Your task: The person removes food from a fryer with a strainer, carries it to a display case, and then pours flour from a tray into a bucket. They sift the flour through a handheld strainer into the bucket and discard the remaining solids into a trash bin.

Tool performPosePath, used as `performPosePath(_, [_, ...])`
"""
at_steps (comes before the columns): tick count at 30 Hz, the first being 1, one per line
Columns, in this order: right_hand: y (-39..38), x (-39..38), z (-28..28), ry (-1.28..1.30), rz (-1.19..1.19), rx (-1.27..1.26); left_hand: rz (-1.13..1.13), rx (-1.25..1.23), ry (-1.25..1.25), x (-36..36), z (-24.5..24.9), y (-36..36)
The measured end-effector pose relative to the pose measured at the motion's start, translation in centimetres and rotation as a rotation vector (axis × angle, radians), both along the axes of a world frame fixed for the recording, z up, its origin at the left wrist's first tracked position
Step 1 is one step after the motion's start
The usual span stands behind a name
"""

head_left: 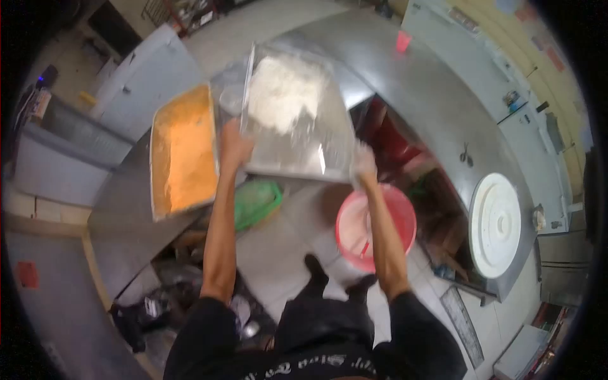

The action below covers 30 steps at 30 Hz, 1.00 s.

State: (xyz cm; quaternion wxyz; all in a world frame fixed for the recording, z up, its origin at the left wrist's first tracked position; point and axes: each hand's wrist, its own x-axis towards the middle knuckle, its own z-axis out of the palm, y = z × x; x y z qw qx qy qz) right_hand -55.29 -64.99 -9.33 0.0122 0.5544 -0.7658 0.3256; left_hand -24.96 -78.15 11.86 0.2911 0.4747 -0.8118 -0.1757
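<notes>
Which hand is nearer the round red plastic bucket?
Right. The right hand holds the silver metal tray at its near right corner, just above the bucket in the picture; the left hand is at the tray's left side, clearly farther off.

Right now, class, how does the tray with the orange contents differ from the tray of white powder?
The orange tray is narrower; the powder tray is wider. Orange contents cover most of the first, while white powder leaves the powder tray's near part mostly bare. The left hand and right hand hold the powder tray, not the orange tray. Both are open-topped.
</notes>
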Motion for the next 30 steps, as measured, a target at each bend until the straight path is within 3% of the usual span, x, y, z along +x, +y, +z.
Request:
performPosePath(2, [2.5,2.1,-2.2,-0.075,-0.024,-0.063,0.046,0.121,-0.026,2.3,-1.2,1.7])
performPosePath(5, [3.1,2.1,3.6,0.189,0.065,-0.164,0.002,0.006,0.126,0.9,0.2,-1.0])
performPosePath(6, [3.0,3.3,4.9,0.106,-0.092,0.351,-0.018,0.122,0.155,0.8,0.3,-1.2])
performPosePath(7, [1.6,1.3,0.9,-0.015,-0.113,0.3,-0.027,0.261,0.158,1.7,-0.3,-0.2])
performPosePath(9, [-1.0,-2.8,-7.6,-0.251,-0.153,0.175,-0.053,0.163,0.149,1.5,-2.9,-1.4])
performPosePath(11, [1.3,-0.3,3.9,0.308,0.058,-0.343,0.077,0.084,0.094,2.8,-4.7,-2.9])
performPosePath(12, [2.6,1.1,7.5,0.294,-0.012,-0.145,0.076,0.044,0.131,2.3,-3.9,-3.0])
performPosePath(13, [3.7,2.2,9.0,0.264,-0.075,0.076,0.02,0.085,0.305,2.6,-3.9,-1.7])
performPosePath(14, [2.1,0.5,8.7,0.28,-0.064,0.064,-0.037,0.127,0.473,2.3,-3.7,-1.0])
performPosePath(15, [0.8,-1.2,6.5,0.433,-0.093,-0.08,-0.022,0.138,0.463,1.6,-2.8,-1.3])
performPosePath(16, [0.3,-1.4,4.6,0.566,-0.122,-0.206,0.082,0.442,0.34,0.9,-1.8,-2.2])
performPosePath(17, [-1.2,-1.5,7.8,0.339,-0.207,0.166,0.186,0.74,0.216,0.8,-1.9,-2.2])
performPosePath(18, [-1.6,-0.8,13.0,-0.384,-0.278,0.246,0.189,0.759,0.199,1.5,-3.0,-1.2])
performPosePath(19, [-0.8,-0.1,14.9,-0.391,-0.293,0.23,0.139,0.588,0.193,1.6,-3.6,-1.5])
performPosePath(20, [0.3,0.2,16.6,-0.077,-0.21,0.334,0.088,0.41,0.208,1.0,-4.1,-2.5])
performPosePath(21, [1.8,0.8,17.3,0.244,-0.125,0.449,0.076,0.403,0.225,1.3,-5.9,-3.3])
performPosePath(22, [2.4,1.8,17.1,0.601,-0.194,0.165,0.038,0.352,0.38,1.5,-8.3,-4.8])
performPosePath(23, [0.1,-1.4,13.3,0.084,-0.33,0.298,0.006,0.317,0.522,1.7,-9.9,-5.1])
performPosePath(24, [0.1,-2.2,13.8,0.441,-0.178,0.282,0.032,0.267,0.091,0.7,-5.6,-4.2])
performPosePath(25, [0.0,-2.7,13.9,0.778,-0.001,0.266,0.032,0.298,0.06,1.3,-3.8,-5.2])
performPosePath(26, [-3.2,-6.7,9.9,-0.15,-0.242,0.426,-0.32,0.769,0.243,2.3,-2.3,-7.4])
performPosePath(27, [-0.9,-4.6,10.8,-0.166,-0.251,0.437,-0.682,1.221,0.438,2.4,-1.1,-8.2])
performPosePath(28, [1.2,-2.7,12.1,0.111,-0.126,0.195,-0.702,1.216,0.421,1.3,-1.4,-7.2])
performPosePath(29, [3.4,-0.7,14.3,0.398,0.001,-0.037,-0.346,0.816,0.294,0.0,-2.0,-3.6])
performPosePath(30, [5.8,1.4,15.0,0.124,-0.157,0.107,0.007,0.431,0.158,-0.1,-3.4,-0.1])
